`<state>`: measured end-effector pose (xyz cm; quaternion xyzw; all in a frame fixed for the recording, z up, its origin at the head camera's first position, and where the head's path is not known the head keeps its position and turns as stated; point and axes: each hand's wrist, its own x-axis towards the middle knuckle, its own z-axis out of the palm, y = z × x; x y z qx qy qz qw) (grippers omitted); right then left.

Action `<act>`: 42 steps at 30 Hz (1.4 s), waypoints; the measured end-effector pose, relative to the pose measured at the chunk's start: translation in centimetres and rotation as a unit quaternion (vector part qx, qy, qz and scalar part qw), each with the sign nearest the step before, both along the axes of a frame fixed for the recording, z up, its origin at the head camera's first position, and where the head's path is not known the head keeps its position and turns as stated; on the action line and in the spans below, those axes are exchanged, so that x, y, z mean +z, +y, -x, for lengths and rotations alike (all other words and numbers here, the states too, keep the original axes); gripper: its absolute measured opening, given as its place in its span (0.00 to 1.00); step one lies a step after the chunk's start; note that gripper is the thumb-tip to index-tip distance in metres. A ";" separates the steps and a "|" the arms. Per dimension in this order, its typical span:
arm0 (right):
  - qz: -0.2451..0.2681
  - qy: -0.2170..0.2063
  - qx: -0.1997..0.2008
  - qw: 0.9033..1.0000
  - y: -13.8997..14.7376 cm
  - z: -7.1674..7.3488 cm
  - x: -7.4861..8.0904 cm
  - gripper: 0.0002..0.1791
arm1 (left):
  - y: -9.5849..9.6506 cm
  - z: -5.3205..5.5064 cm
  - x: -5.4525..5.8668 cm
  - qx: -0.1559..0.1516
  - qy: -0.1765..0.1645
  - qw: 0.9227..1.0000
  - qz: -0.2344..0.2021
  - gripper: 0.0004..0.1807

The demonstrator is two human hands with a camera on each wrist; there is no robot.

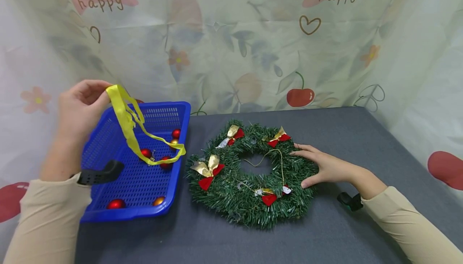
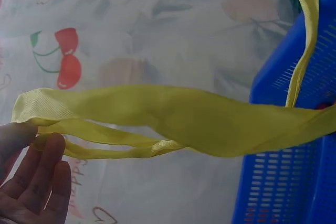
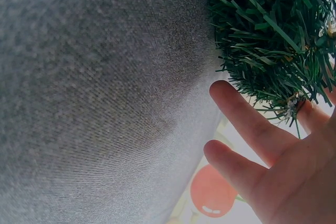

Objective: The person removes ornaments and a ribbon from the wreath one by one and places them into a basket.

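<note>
A yellow ribbon (image 1: 124,123) hangs in loops over the blue basket (image 1: 185,131), its upper end pinched between the thumb and fingers of my left hand (image 1: 80,105). In the left wrist view, the ribbon (image 2: 173,114) stretches away from the fingertips toward the basket. A green wreath (image 1: 231,203) with gold and red bows (image 1: 209,169) and a thin gold bead string (image 1: 282,167) lies on the table. My right hand (image 1: 327,165) touches the wreath's right side with fingers spread. In the right wrist view, two of its fingers (image 3: 252,124) stretch out beside the green needles.
Inside the basket are several red and gold baubles, among them a red one (image 1: 116,203) near the front. The grey table (image 1: 340,135) extends right of the wreath. A patterned curtain (image 1: 224,55) hangs behind it.
</note>
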<state>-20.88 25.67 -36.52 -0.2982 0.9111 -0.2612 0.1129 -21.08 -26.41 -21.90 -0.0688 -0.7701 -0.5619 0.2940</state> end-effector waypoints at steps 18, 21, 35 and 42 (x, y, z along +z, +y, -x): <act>0.003 -0.003 -0.001 1.000 0.1 0.0 -0.2 0.46 | 0.4 1.3 -3.5 0.007 -0.060 0.983 0.176 0.08; 0.002 -0.001 -0.001 1.000 0.1 0.0 -0.2 0.46 | 0.6 1.3 -3.8 0.008 -0.064 0.977 0.204 0.13; 0.004 -0.002 0.000 1.000 0.1 0.0 -0.2 0.46 | 1.6 1.8 -5.5 -0.038 -0.113 0.941 0.317 0.11; 0.004 -0.003 -0.002 1.000 0.1 0.1 -0.2 0.46 | 2.0 2.2 -6.3 -0.084 -0.169 0.912 0.364 0.13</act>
